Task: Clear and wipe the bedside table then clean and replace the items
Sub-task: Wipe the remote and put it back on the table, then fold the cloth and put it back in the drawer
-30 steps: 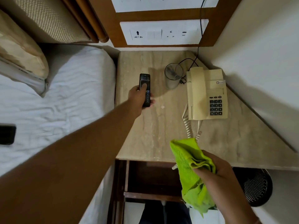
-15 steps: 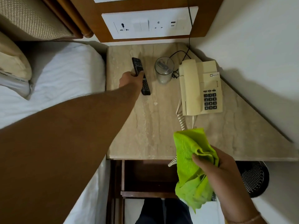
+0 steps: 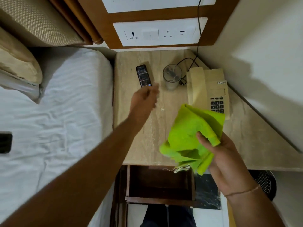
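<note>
A black remote [image 3: 143, 75] lies flat near the back left of the beige marble bedside table [image 3: 147, 136]. My left hand [image 3: 145, 100] hovers just in front of the remote, blurred, fingers loosely apart and holding nothing. A clear glass [image 3: 172, 77] stands to the right of the remote. Beside the glass sits a cream telephone [image 3: 207, 89], its coiled cord [image 3: 181, 169] hanging over the table's front edge. My right hand [image 3: 224, 161] grips a crumpled lime-green cloth [image 3: 191, 136] above the table's front right.
A bed with a white sheet [image 3: 57, 120] lies to the left, a dark phone [image 3: 5, 142] on it. A socket panel [image 3: 159, 31] is on the wall behind, with a black cable running down. An open dark drawer [image 3: 160, 182] and a mesh bin [image 3: 264, 182] sit below.
My left hand has let go of the remote, which now lies on the table, and has drawn back toward me. My right hand has raised the cloth over the table.
</note>
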`<action>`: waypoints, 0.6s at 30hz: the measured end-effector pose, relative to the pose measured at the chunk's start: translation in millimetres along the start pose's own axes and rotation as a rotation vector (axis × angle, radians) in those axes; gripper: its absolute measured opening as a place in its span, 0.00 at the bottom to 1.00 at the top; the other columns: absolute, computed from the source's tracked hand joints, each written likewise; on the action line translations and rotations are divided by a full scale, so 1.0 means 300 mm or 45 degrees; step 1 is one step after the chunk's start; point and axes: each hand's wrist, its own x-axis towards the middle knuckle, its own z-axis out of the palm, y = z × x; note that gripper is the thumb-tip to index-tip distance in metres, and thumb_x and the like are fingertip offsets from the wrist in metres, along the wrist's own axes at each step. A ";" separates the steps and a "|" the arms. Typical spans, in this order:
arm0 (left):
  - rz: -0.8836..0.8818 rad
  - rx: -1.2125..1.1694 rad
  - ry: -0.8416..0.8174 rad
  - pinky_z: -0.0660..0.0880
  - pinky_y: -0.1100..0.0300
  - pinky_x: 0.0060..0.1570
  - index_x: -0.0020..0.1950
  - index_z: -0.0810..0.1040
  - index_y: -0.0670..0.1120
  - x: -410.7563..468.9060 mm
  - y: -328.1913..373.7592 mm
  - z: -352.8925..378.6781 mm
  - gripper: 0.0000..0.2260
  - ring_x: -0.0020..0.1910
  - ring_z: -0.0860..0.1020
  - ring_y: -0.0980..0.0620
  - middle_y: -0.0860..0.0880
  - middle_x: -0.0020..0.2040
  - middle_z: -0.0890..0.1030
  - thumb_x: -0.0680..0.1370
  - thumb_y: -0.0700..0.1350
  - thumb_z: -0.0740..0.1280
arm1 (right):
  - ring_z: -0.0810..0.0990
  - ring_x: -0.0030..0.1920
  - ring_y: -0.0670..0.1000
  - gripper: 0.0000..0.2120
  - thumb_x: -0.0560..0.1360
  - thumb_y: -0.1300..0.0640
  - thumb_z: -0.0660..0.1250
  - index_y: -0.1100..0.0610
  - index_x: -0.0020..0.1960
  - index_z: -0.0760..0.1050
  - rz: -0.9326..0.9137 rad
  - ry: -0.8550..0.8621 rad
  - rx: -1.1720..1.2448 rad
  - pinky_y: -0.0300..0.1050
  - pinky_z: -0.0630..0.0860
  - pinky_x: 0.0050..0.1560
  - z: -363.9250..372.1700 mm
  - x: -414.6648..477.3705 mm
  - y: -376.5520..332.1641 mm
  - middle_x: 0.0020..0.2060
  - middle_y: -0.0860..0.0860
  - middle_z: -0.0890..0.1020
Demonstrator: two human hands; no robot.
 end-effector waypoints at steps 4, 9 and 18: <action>-0.142 -0.316 -0.530 0.85 0.60 0.49 0.55 0.89 0.57 -0.262 0.030 -0.015 0.20 0.47 0.88 0.55 0.52 0.47 0.89 0.79 0.68 0.64 | 0.86 0.63 0.58 0.19 0.74 0.59 0.70 0.52 0.65 0.83 -0.009 -0.080 0.078 0.56 0.85 0.57 0.010 0.029 -0.011 0.63 0.55 0.86; -0.191 -0.303 -0.501 0.86 0.52 0.55 0.64 0.84 0.55 -0.444 -0.046 -0.040 0.14 0.58 0.88 0.48 0.49 0.60 0.89 0.78 0.51 0.77 | 0.88 0.59 0.59 0.19 0.74 0.54 0.74 0.50 0.65 0.83 0.063 -0.038 0.021 0.55 0.86 0.51 0.035 0.044 0.036 0.61 0.56 0.87; -0.664 -0.219 -0.291 0.86 0.51 0.55 0.65 0.81 0.46 -0.710 -0.396 -0.104 0.17 0.57 0.89 0.45 0.45 0.58 0.89 0.78 0.42 0.79 | 0.89 0.54 0.56 0.19 0.73 0.65 0.77 0.52 0.61 0.82 0.421 0.008 -0.401 0.59 0.84 0.59 -0.018 -0.071 0.411 0.59 0.59 0.87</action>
